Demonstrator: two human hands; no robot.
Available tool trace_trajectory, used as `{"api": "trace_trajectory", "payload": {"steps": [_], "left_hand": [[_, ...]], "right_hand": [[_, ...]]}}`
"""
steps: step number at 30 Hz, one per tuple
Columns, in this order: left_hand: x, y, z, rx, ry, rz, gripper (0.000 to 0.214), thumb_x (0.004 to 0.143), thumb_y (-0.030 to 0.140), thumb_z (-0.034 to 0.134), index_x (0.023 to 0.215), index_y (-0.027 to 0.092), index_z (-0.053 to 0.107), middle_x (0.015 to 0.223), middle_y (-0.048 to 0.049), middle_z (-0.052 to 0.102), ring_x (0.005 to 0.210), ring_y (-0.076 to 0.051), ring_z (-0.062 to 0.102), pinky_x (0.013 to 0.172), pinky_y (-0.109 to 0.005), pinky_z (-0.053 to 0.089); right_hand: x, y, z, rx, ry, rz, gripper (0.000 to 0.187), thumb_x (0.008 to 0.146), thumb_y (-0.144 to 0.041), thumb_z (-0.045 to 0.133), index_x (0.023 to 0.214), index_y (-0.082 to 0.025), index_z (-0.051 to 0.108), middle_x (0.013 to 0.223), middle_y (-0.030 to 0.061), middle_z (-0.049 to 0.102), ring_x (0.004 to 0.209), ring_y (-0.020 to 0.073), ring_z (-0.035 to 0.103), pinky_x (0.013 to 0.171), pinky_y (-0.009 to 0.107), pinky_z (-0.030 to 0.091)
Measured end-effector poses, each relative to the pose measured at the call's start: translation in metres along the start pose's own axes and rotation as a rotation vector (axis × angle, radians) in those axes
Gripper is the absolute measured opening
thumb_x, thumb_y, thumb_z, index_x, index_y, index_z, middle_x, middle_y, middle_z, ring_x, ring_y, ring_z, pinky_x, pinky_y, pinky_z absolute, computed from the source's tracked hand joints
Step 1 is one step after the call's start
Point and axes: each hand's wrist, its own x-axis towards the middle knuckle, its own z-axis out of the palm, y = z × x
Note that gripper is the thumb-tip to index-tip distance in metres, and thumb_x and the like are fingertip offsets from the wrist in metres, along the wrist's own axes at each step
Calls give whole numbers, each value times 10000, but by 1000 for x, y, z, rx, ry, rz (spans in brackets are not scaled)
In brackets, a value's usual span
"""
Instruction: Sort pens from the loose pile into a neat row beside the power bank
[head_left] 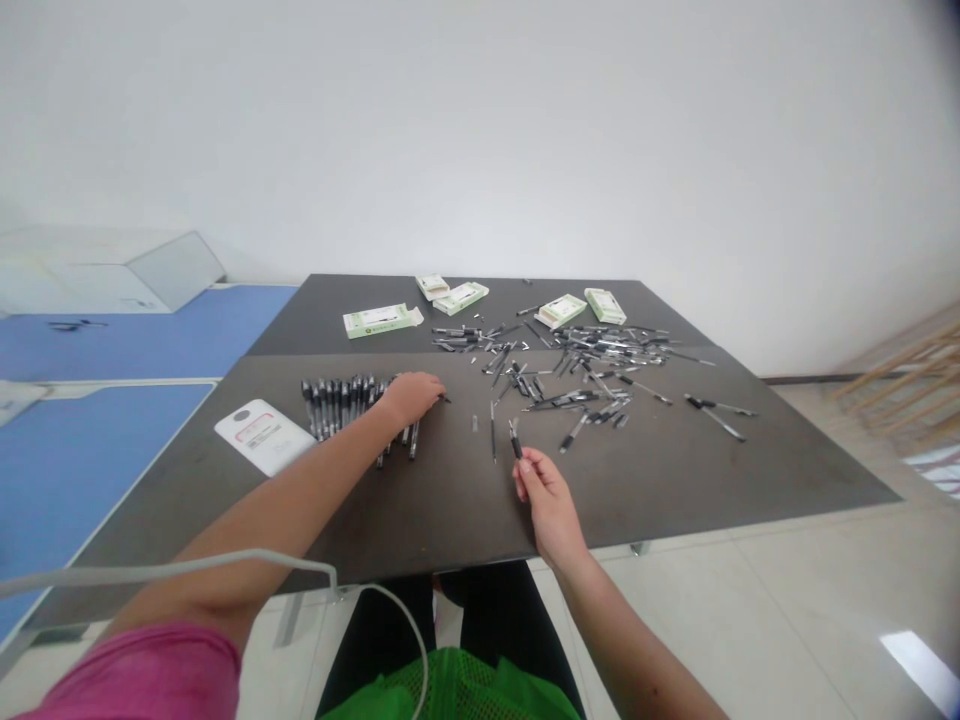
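Observation:
My left hand [411, 396] rests palm down on the right end of a row of assembled black pens [341, 403], its fingers curled over a pen whose tip pokes out to the right. Near the table's front, my right hand [541, 490] pinches the lower end of a short black pen part [514, 438] and holds it upright. Just left of that part, a thin refill [493, 430] and a small clear piece [475, 423] lie on the dark table [675, 470]. A wide scatter of loose pen parts [592, 365] covers the table's far right.
Several green and white boxes [381, 320] lie along the far edge. A white device [264, 435] sits left of the pen row. Blue tables [90, 440] stand to the left, and a grey cable [225, 565] crosses my left arm. Wooden rails [922, 385] are at the right.

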Motion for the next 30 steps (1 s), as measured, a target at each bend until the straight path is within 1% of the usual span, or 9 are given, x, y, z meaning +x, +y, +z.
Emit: {"api": "trace_trajectory", "payload": {"steps": [2, 4, 8, 12, 15, 18, 22, 26, 30], "left_hand": [[6, 0, -2, 8, -25, 21, 169, 808, 238, 542, 853, 194, 698, 929, -63, 694, 905, -172, 604, 857, -268, 427], [8, 5, -4, 22, -39, 34, 192, 820, 259, 527, 884, 186, 693, 949, -72, 688, 919, -180, 600, 853, -271, 423], [1, 21, -7, 48, -79, 18, 231, 849, 287, 485, 934, 196, 680, 936, -81, 683, 899, -194, 608, 809, -278, 428], [-11, 36, -4, 48, -96, 19, 238, 864, 300, 471, 892, 198, 685, 904, -84, 673, 914, -193, 601, 811, -269, 420], [-16, 40, -4, 59, -91, 18, 256, 874, 311, 463, 938, 183, 675, 942, -98, 666, 939, -201, 594, 823, -277, 417], [-12, 42, -9, 61, -67, 19, 285, 872, 328, 464, 1005, 166, 657, 977, -112, 664, 953, -219, 592, 824, -296, 425], [9, 51, -16, -44, 5, 8, 284, 874, 312, 454, 1028, 188, 658, 1024, -93, 665, 999, -207, 581, 882, -291, 408], [44, 58, -16, -131, 48, -96, 291, 858, 288, 456, 1031, 190, 668, 1055, -86, 671, 1012, -213, 586, 878, -290, 419], [77, 50, -15, -134, 79, -194, 328, 856, 273, 437, 1067, 159, 661, 1080, -107, 676, 997, -223, 602, 846, -294, 440]], "right_hand": [[-2, -2, 2, 6, -13, -1, 242, 831, -419, 545, 960, -218, 578, 732, -22, 511, 571, 98, 405, 553, 233, 339], [-3, -5, 3, 21, -28, 3, 252, 825, -423, 548, 959, -213, 581, 734, -20, 514, 565, 97, 405, 545, 231, 340], [-6, -9, 1, 38, -35, 17, 264, 821, -418, 547, 970, -203, 578, 737, -15, 517, 557, 93, 400, 528, 224, 335], [-8, -10, -5, 38, 4, 10, 253, 821, -411, 549, 959, -200, 575, 732, -17, 511, 551, 92, 392, 522, 223, 328], [-9, -10, -10, 57, 28, 4, 249, 823, -406, 555, 956, -196, 575, 733, -18, 506, 549, 86, 386, 518, 220, 316], [-11, -11, -17, 87, 68, -4, 232, 823, -397, 565, 954, -205, 579, 735, -25, 515, 542, 78, 384, 512, 215, 305], [-12, -16, -27, 124, 152, -28, 247, 812, -396, 584, 968, -205, 581, 726, -24, 528, 540, 80, 398, 509, 218, 308], [-15, -22, -34, 124, 200, -37, 254, 808, -397, 591, 961, -194, 586, 724, -18, 531, 535, 80, 400, 511, 221, 313], [-18, -25, -38, 105, 222, -26, 246, 813, -403, 582, 949, -199, 594, 733, -11, 541, 538, 90, 402, 524, 231, 322]]}}
